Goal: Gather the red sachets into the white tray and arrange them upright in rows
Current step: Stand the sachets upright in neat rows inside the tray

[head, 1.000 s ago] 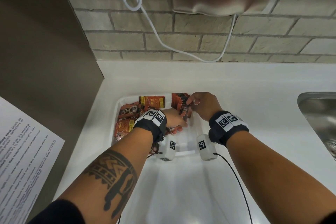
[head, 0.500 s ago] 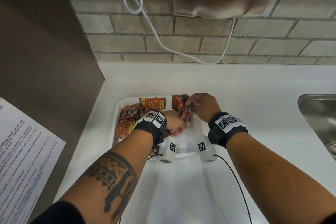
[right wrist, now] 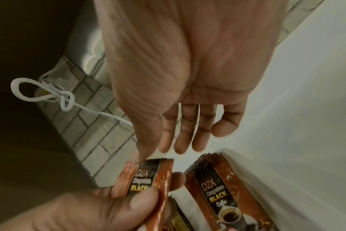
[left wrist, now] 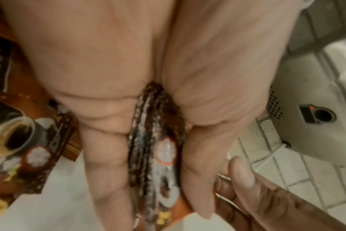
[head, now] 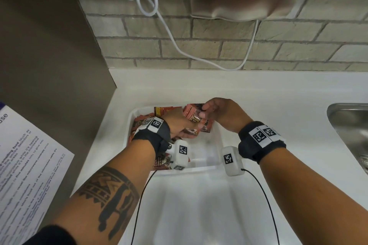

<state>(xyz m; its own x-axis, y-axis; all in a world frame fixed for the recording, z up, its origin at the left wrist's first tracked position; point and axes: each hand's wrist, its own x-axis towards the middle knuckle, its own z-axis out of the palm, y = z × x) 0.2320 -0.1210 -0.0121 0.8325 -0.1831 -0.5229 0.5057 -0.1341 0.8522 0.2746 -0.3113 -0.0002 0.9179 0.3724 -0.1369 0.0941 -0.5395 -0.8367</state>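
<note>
Left hand (left wrist: 128, 78) grip around a sachet bundle (left wrist: 154, 156) (edge-on, blurred), another sachet (left wrist: 30, 140) flat alongside.

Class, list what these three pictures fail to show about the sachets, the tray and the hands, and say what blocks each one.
- How many sachets the left hand holds: left wrist view, blurred, fingers cover them.
- The tray's left side: head view, left forearm and wrist camera hide it.
- The right hand's grip: head view shows only knuckles; in the right wrist view the thumb tip sits on a sachet, forefinger hidden.
</note>
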